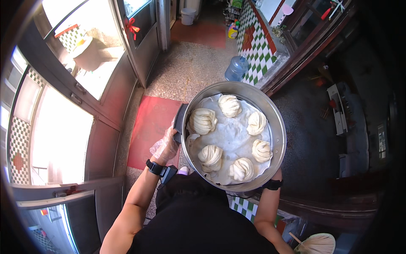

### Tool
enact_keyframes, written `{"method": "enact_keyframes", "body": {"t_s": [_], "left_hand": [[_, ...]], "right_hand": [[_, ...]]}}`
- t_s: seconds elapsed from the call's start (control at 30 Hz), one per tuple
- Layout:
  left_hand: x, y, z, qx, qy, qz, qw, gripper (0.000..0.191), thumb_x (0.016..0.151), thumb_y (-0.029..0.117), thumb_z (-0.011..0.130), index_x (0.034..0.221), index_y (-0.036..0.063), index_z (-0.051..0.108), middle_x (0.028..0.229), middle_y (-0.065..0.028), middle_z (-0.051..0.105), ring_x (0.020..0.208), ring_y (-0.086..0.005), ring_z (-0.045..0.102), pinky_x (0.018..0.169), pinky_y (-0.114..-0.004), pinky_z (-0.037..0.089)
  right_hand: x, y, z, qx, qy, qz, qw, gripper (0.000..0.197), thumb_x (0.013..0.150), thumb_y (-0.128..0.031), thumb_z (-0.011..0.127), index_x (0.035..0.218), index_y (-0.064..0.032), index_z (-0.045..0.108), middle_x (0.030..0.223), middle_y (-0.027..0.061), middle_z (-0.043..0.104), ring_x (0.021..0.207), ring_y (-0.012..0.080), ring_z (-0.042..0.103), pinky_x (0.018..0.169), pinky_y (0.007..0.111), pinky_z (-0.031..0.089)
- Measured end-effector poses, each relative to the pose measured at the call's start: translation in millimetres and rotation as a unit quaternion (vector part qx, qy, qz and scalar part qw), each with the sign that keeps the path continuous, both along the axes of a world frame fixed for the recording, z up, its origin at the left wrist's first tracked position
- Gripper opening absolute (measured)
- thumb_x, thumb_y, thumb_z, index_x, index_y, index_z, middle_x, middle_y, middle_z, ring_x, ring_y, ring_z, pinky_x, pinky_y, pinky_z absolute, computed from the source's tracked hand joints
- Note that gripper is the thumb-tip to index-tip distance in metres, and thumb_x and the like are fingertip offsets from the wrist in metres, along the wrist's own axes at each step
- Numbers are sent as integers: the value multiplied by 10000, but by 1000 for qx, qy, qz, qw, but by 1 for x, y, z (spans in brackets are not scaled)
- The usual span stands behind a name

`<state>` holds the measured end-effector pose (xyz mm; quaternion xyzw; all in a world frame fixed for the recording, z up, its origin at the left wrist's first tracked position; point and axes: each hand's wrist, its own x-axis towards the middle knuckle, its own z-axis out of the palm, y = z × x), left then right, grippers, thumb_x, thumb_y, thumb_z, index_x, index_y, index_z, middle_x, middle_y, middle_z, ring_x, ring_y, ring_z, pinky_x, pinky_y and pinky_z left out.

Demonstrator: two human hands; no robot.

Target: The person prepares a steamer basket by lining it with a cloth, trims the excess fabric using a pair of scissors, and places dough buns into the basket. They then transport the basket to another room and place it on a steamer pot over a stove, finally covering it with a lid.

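A round metal steamer tier (276, 127) is held up before my body. Several pale twisted flower rolls (230, 106) lie in a ring inside it, on a crumpled white liner (226, 139) whose middle is bare. My left hand (168, 144), in a clear plastic glove, grips the black side handle (180, 122). Under the lower right of the tier, my right hand (278, 175) supports it; the tier's wall hides its fingers and most of the palm. I wear a dark band on each wrist, the left one with a small box.
A red mat (155, 127) covers the floor at left, beside glazed doors (108, 108). Ahead, a blue water jug (237, 68) stands against a green-and-white tiled wall (253, 50). Further off are a white bucket (188, 16) and a second red mat (203, 33). A hand fan (317, 244) lies at lower right.
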<state>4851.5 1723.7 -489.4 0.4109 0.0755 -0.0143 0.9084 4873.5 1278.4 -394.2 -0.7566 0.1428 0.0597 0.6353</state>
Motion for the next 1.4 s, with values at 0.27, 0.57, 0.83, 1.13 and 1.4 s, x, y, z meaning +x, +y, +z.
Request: {"method": "enact_keyframes", "body": {"t_s": [0.27,0.57,0.83,1.13,1.4], "left_hand": [[233,-8,-54,-40,38,5,998,393,1030,287,535,1355,66,539,1291,-47,622,1146,-169,609,1038,-342,474],[501,44,6,96,58,67,991,711,1014,608,459,1467,60,475,1385,-119,607,1243,-274,607,1086,-426,483],[765,120,-18,284,-38,119,951,619,1019,493,518,1448,51,464,1365,-139,590,1199,-280,612,1060,-408,494],[1073,150,-28,324,-31,89,942,575,1021,506,495,1370,52,543,1270,-122,663,1150,-268,656,1040,-432,518],[1324,175,-64,-113,101,56,987,514,984,455,553,1321,70,593,1257,-111,680,1131,-271,668,1029,-441,522]], "right_hand": [[258,-17,-36,-13,-1,18,1000,269,973,-177,625,1143,21,691,1079,143,739,901,229,707,795,349,569],[614,41,-76,-71,-27,123,990,267,968,-184,635,1135,16,696,1072,144,742,894,230,708,791,349,568],[892,111,-125,-142,-62,158,975,265,963,-190,643,1127,11,701,1065,145,744,888,230,709,787,349,567],[1132,155,-88,-373,-234,178,880,257,878,-277,681,1064,-111,743,1020,158,740,940,364,707,741,432,568],[1379,205,-83,-251,-201,186,929,279,919,-169,617,1137,-8,684,1123,188,707,1020,344,686,861,417,537]]}}
